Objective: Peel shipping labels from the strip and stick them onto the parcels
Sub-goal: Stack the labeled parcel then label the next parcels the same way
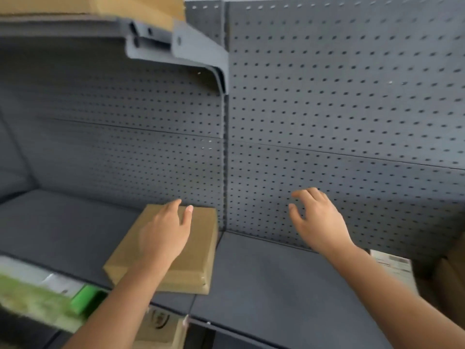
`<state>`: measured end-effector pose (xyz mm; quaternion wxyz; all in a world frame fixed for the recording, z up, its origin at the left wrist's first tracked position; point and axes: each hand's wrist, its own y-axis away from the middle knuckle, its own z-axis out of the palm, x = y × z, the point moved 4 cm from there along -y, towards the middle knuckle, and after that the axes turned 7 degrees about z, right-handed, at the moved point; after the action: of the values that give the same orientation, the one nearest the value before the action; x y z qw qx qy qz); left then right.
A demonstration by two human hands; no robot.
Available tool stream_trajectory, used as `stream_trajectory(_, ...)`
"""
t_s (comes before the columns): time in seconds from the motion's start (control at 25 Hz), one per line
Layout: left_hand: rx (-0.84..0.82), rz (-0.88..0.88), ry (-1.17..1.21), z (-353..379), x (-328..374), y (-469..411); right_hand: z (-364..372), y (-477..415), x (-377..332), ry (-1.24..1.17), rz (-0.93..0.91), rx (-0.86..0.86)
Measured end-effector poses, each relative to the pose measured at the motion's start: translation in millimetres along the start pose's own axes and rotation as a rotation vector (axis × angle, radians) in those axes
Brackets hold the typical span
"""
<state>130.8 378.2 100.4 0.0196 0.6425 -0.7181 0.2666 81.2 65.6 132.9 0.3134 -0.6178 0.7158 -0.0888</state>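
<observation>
A flat brown cardboard parcel [198,250] lies on the dark grey shelf [264,280], near the joint between two shelf boards. My left hand [166,233] rests palm down on top of the parcel, fingers spread toward the back wall. My right hand [317,220] hovers above the right shelf board, fingers apart and curled, holding nothing. A white printed label [392,268] shows at the right edge, partly behind my right forearm. No label strip is visible.
A grey pegboard wall [339,109] backs the shelf. An upper shelf with a bracket [181,44] carries another cardboard box [100,6] at top left. Green and white items [50,295] sit at the lower left. A box [161,326] stands below the shelf edge. Brown boxes [450,273] sit far right.
</observation>
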Motion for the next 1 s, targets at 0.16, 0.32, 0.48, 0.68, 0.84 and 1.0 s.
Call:
stream_trajectory(0.16, -0.033, -0.124, -0.035, 0, -75, 5, 58, 6, -52, -0.058, -0.050, -0.094)
stream_trajectory(0.32, -0.066, -0.230, -0.025, 8, -130, 12, 114, 22, -89, -0.122, -0.043, -0.252)
stream_trajectory(0.48, -0.194, -0.405, 0.126, 36, -178, 19, 163, 39, -108, -0.359, 0.222, -0.501)
stream_trajectory(0.68, -0.151, -0.600, 0.617, 48, -189, 23, 203, 70, -121, -0.804, 0.763, -0.824)
stream_trajectory(0.84, -0.167, -0.704, 0.786, 51, -193, 25, 214, 81, -130, -0.847, 0.813, -0.828)
stream_trajectory(1.0, -0.149, -0.686, 0.822, 53, -188, 29, 208, 79, -128, -0.878, 0.808, -0.797)
